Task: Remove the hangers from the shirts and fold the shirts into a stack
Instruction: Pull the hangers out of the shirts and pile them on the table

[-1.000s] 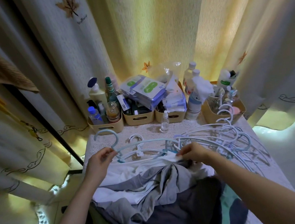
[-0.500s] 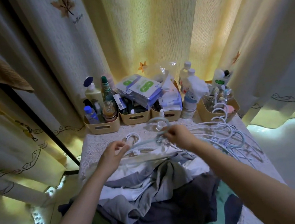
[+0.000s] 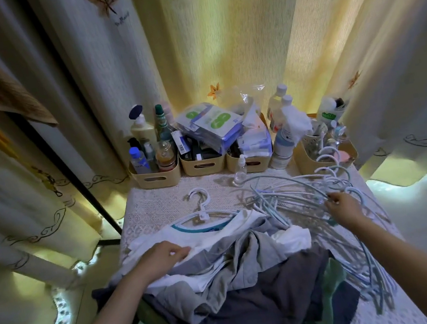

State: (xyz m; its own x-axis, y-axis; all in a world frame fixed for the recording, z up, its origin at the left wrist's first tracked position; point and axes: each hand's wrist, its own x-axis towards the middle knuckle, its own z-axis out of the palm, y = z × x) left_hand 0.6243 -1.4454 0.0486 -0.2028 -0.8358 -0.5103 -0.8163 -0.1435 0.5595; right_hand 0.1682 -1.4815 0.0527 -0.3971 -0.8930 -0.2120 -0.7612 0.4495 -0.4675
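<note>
Lace-covered table (image 3: pixel 155 208) before yellow curtains (image 3: pixel 217 37). Left hand (image 3: pixel 163 259) pinches white shirt (image 3: pixel 217 234) atop clothes pile (image 3: pixel 265 303), near centre; teal collar, shirt still on white hanger (image 3: pixel 203 214). Right hand (image 3: pixel 345 206) on hanger heap (image 3: pixel 291 195) at right, fingers bent, grip unclear. Bins (image 3: pixel 202 166) far edge.

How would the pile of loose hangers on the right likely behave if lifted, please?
The hanger pile probably lifts as a tangle, since hooks and arms overlap. Its thin frames look light and fairly stiff, so some may slide off.
</note>
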